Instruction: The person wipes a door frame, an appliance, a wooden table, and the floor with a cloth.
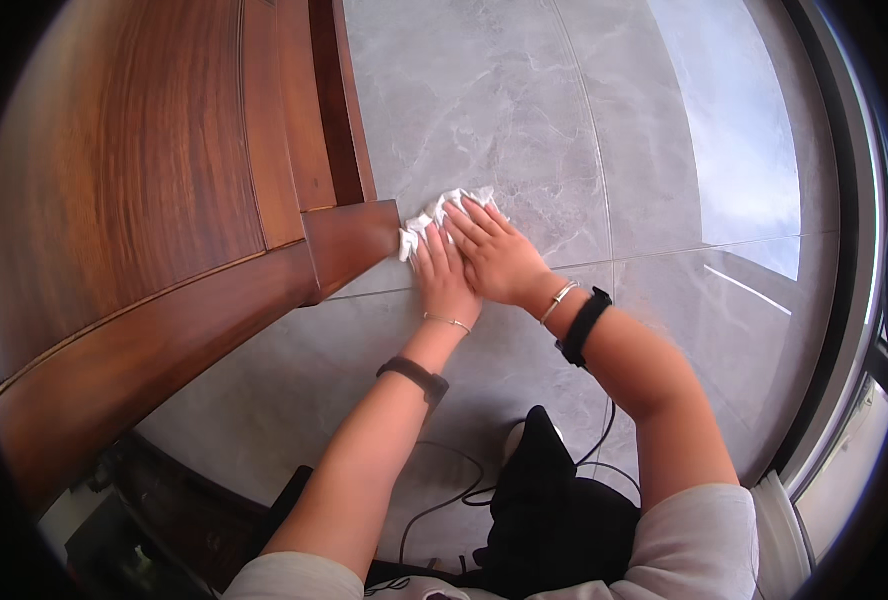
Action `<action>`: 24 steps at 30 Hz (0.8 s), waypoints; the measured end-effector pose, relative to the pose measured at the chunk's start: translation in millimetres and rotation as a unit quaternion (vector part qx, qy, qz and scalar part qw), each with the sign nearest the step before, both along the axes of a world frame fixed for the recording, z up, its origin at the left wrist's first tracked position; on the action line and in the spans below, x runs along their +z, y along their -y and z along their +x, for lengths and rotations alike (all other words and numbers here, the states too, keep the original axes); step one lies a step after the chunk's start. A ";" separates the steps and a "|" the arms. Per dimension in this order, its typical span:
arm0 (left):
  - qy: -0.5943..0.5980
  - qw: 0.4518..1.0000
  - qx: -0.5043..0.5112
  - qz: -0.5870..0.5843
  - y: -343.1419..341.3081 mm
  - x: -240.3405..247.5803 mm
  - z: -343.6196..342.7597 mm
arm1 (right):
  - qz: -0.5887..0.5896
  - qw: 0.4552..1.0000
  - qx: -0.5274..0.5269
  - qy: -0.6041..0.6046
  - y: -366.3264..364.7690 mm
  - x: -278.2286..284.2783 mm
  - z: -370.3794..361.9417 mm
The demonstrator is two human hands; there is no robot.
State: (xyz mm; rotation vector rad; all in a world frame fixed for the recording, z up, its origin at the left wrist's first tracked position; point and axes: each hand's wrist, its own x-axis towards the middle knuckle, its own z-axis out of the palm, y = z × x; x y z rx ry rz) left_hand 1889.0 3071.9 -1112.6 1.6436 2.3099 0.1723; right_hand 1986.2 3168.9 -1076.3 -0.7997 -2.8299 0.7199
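Note:
A crumpled white cloth (427, 218) lies on the grey tiled floor, close to the corner foot of a brown wooden piece of furniture (354, 235). My left hand (447, 285) rests flat on its near left part, fingers stretched forward. Beside it, my right hand (501, 258) presses down with straight, slightly spread fingers, its palm edge touching the left hand. Cloth shows past the fingertips and along the left side; the part under both hands is hidden.
Marbled grey tiles (484, 100) with thin joints surround the hands. The large wooden furniture fills the left side. A dark-framed glass door or window (814, 430) runs along the right. Thin black cables (434, 510) trail over the floor near my black-clothed leg (544, 500).

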 end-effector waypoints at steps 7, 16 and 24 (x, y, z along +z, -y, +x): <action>0.095 0.977 -0.189 -0.023 -9.3 31.4 -59.2 | -0.026 1.000 0.015 0.004 -9.8 2.4 -7.7; 0.068 0.991 -0.110 0.025 46.4 18.2 -22.9 | -0.024 0.999 -0.022 0.008 51.2 7.3 4.7; 0.032 0.965 -0.246 -0.086 45.4 35.1 -43.0 | 0.008 0.999 -0.034 0.032 78.6 11.3 35.1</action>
